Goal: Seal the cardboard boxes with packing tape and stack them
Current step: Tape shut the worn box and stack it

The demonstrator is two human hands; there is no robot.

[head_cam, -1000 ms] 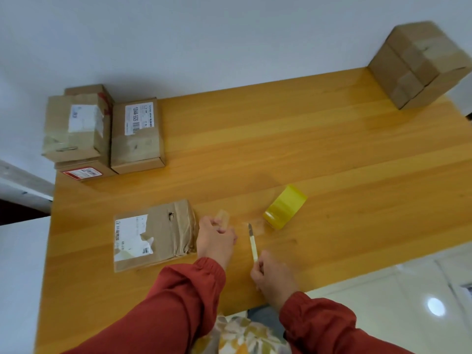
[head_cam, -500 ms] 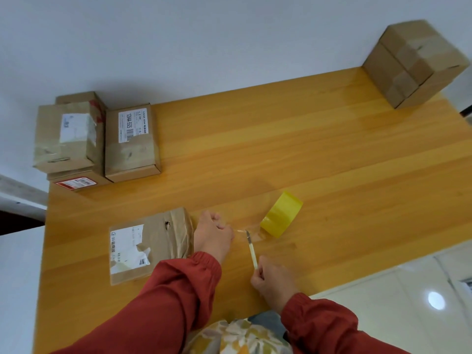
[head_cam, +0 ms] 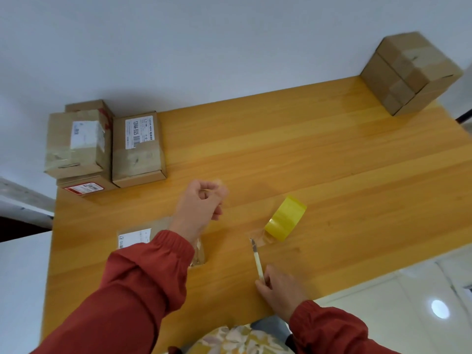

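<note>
At the lower right of the frame the right hand (head_cam: 279,292) is gripping a pale-handled cutter (head_cam: 258,261), its blade tip lying just beside the free end of the yellow tape roll (head_cam: 286,222). Left of it, the box (head_cam: 134,237) being sealed is lying mostly hidden under the red sleeve (head_cam: 143,277). Above that, the left hand (head_cam: 201,206) is hovering with fingers curled, seemingly pinching a faint clear tape strip (head_cam: 220,184), though blur is making this uncertain. To do the step well, the strip needs keeping taut and off itself, then laying along the box seam and pressing flat, with the blade pointing away. The counter (head_cam: 319,162) is offering wide bare wood mid-frame, while its near edge is running close to the right hand. Waiting boxes (head_cam: 138,149) are sitting at upper left, and the taped stack (head_cam: 408,72) is sitting at upper right beside the far edge.
</note>
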